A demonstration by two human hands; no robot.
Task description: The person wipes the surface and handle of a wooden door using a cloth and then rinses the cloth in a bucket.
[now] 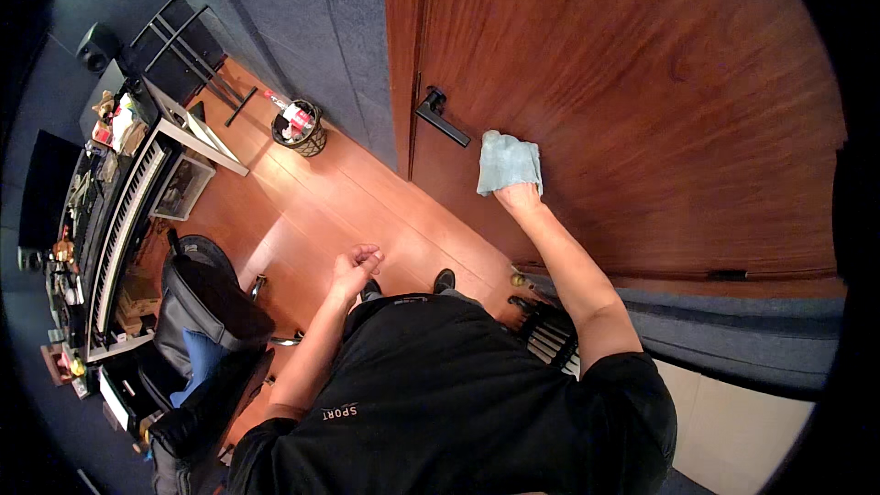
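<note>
My right hand [520,195] presses a folded pale blue cloth [510,163] to the reddish-brown wooden door [642,110]. The cloth covers most of its fingers. Just left of the cloth, a black lever handle [444,117] sticks out from the door and does not touch it. Low in front of my body, my left hand [357,268] hangs over the wooden floor with its fingers loosely curled in. No object shows in it.
A wire waste basket [301,128] with rubbish stands by the blue-grey padded wall. At the left are a keyboard [128,220] on a cluttered desk, a black chair [206,293] and a folding metal stand [197,60]. Dark slatted objects [550,335] lie near my right side.
</note>
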